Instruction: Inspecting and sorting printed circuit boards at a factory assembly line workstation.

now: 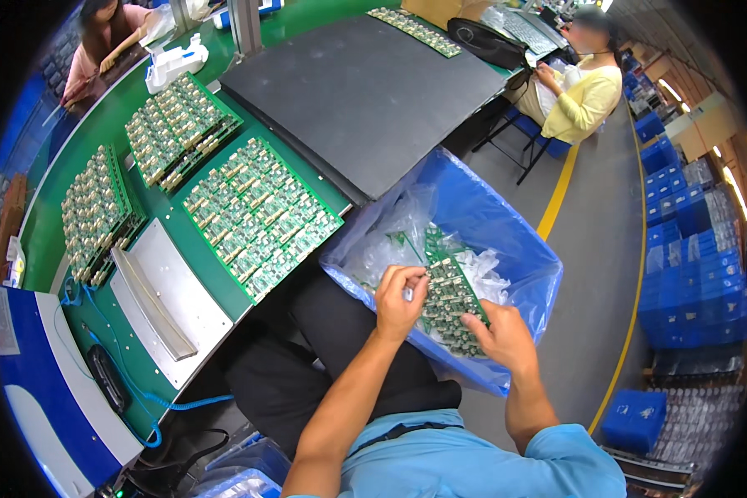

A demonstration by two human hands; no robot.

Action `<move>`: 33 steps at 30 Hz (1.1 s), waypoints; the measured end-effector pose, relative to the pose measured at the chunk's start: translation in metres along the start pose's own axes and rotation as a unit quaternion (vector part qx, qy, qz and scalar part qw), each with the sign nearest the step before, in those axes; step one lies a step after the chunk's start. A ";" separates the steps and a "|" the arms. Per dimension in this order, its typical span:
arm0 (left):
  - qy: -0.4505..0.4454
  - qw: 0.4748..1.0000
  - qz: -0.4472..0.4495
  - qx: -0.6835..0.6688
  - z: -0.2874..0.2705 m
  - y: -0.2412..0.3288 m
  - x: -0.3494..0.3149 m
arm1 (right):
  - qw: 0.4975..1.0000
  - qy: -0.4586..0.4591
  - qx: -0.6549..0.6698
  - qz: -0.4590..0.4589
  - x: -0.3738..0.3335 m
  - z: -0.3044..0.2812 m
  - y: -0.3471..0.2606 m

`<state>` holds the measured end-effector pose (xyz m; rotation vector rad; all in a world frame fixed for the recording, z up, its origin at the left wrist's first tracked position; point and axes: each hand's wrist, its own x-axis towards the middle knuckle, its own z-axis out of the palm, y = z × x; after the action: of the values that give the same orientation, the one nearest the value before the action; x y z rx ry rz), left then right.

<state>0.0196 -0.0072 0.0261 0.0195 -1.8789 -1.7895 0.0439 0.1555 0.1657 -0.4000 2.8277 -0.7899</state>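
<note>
A green circuit board panel (450, 300), crowded with small components, is held tilted over a blue bin (519, 236). My right hand (506, 334) grips its lower right edge, the thumb lying on its face. My left hand (401, 300) is closed at the panel's upper left edge, thumb and fingertips pinched together there. Something small and whitish shows among the left fingers, too small to name. Below the panel, the bin is lined with clear plastic (390, 236) and contains more green board pieces (402, 242), partly covered by the panel and my hands.
Left, the green bench holds a flat panel (261, 216), stacked panels (178, 129) (98, 212) and a metal fixture with a curved bar (162, 303). A black mat (357, 100) lies beyond. Coiled blue hose (199, 404) hangs by the bench. Two people sit farther off; blue crates (693, 282) stand right.
</note>
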 end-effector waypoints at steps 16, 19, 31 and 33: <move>0.116 0.919 -0.300 -0.228 0.033 -0.026 0.007 | 0.992 0.124 -0.012 0.007 0.017 0.042 0.000; 0.088 0.937 -0.241 -0.236 0.010 -0.034 -0.005 | 0.992 0.106 0.057 0.034 0.023 0.035 0.004; 0.034 0.934 -0.205 -0.291 0.008 -0.039 -0.007 | 0.998 0.052 0.015 -0.027 0.020 0.055 0.028; 0.047 0.933 -0.199 -0.297 0.007 -0.038 -0.006 | 0.998 0.049 0.010 -0.024 0.020 0.059 0.026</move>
<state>0.0085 -0.0028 -0.0115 0.2770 -1.2573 -2.5214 0.0342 0.1423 0.1004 -0.4397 2.9077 -0.8710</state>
